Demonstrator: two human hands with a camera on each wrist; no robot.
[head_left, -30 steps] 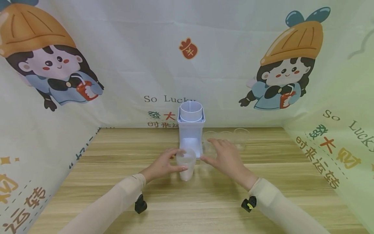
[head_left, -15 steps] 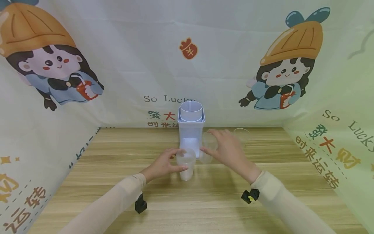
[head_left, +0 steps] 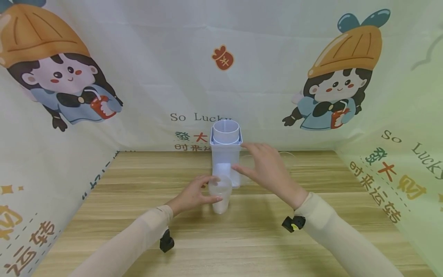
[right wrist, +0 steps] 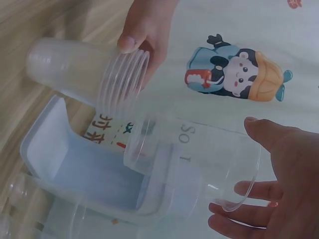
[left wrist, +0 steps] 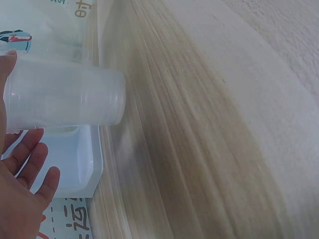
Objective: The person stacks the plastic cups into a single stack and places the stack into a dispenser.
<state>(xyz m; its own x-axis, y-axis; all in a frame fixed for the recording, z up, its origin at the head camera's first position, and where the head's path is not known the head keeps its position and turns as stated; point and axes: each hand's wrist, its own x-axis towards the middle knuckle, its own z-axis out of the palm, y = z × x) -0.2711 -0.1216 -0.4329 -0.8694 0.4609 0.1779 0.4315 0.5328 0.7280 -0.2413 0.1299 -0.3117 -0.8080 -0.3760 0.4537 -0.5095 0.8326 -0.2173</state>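
My left hand (head_left: 193, 195) grips a stack of clear plastic cups (head_left: 221, 202) near the rims, thumb on one side and fingers on the other. Several nested rims on that stack (right wrist: 119, 82) show in the right wrist view. My right hand (head_left: 271, 169) holds one clear plastic cup (right wrist: 199, 154) by its rim, between thumb and fingers. It is nearly invisible in the head view. Right behind the stack stands a pale lilac plastic cup dispenser (head_left: 226, 157) with a round tube at its top; the single cup is beside it.
Other clear cups (right wrist: 30, 194) stand on the wooden table (head_left: 145, 231) to the right of the dispenser, partly hidden by my right hand. A printed cloth (head_left: 155, 77) hangs behind and along both sides of the table.
My right hand has risen from the tabletop beside the dispenser, bringing the single cup up with it. The left hand and its stack have stayed in place.
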